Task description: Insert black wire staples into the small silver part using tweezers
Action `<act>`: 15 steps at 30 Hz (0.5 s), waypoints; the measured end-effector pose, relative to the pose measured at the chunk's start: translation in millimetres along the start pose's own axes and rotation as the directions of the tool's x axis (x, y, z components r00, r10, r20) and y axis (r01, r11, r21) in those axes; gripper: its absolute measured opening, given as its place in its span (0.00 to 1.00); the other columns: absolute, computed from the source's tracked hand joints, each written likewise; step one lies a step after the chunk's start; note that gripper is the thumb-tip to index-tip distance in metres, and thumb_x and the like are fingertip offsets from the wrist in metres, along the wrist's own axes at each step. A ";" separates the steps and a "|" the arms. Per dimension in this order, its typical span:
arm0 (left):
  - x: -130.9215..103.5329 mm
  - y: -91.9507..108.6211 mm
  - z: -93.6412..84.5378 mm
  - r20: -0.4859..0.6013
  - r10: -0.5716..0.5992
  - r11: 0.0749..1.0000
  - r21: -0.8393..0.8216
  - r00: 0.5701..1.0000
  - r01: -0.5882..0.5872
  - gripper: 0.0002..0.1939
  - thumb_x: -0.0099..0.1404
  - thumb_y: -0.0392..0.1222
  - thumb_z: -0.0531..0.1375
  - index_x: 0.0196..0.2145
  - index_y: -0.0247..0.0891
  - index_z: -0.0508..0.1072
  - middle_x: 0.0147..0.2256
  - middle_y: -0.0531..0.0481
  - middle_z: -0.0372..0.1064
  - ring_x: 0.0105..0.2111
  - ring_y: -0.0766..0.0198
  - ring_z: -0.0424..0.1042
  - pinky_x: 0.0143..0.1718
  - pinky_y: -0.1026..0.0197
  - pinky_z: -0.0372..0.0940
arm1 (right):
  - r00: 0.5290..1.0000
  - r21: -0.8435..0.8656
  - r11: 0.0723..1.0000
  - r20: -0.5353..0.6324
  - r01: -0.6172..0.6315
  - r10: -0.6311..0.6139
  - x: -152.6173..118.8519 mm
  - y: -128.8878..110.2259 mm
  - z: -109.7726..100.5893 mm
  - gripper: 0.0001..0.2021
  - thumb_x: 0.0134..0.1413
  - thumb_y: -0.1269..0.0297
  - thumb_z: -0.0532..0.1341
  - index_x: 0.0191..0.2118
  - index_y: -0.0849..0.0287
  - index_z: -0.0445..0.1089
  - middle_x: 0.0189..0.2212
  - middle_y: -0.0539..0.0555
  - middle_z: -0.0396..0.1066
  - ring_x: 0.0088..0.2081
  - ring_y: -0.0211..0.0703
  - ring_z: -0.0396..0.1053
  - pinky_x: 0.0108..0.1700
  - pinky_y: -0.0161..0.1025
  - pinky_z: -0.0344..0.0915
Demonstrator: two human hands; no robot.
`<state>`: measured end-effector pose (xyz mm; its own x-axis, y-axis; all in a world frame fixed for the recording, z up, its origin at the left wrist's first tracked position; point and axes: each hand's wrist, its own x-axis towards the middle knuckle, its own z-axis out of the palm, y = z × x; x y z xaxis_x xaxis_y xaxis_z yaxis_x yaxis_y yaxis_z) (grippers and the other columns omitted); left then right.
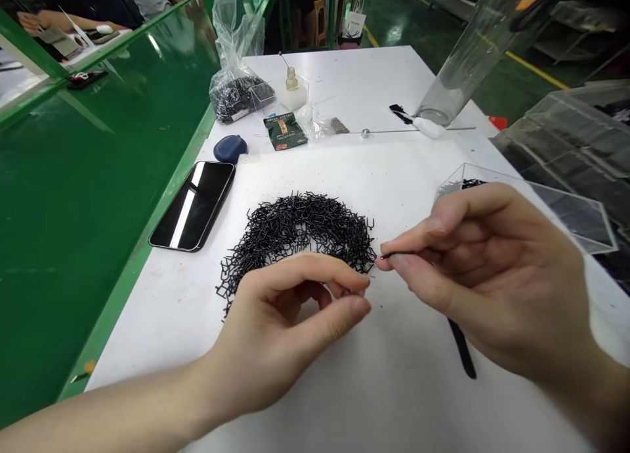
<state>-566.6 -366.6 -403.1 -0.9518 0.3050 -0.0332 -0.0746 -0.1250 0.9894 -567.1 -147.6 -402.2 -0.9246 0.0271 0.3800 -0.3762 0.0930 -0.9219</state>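
Note:
A curved pile of small black forked pieces [295,220] lies on the white table [388,400]. In front of it my left hand [290,322] pinches a tiny clear or pinkish thing between thumb and forefinger; its kind is too small to tell. To the right, my right hand [492,276] holds a thin black piece [398,253] between thumb and fingertips, pointing toward the left hand. The two hands are apart. Below my right hand shows part of a flat black strip [461,351], its upper part hidden.
A phone [194,207], a dark blue case [230,149], a green packet [285,131], a glue-like bottle [293,92] and a bag of black pieces [239,92] line the left and back. At right stand a clear cylinder [457,65] and a clear tray [566,210]. A co-worker's arm [73,21] shows far left.

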 end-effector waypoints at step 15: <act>-8.8 -12.6 -2.6 0.360 0.260 0.694 0.575 0.896 -0.432 0.04 0.73 0.32 0.74 0.40 0.40 0.89 0.43 0.45 0.91 0.39 0.56 0.88 0.45 0.60 0.81 | 1.000 0.042 0.999 0.022 0.017 -0.018 -0.2 1.6 0.5 0.21 0.56 0.84 0.73 0.43 0.48 0.75 0.34 0.43 0.87 0.34 0.40 0.88 0.33 0.31 0.83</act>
<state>-558.0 -370.2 -415.7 -0.7652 0.5807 0.2781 0.5308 0.3246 0.7829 -567.5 -148.0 -403.8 -0.9186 0.0032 0.3951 -0.3944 0.0519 -0.9175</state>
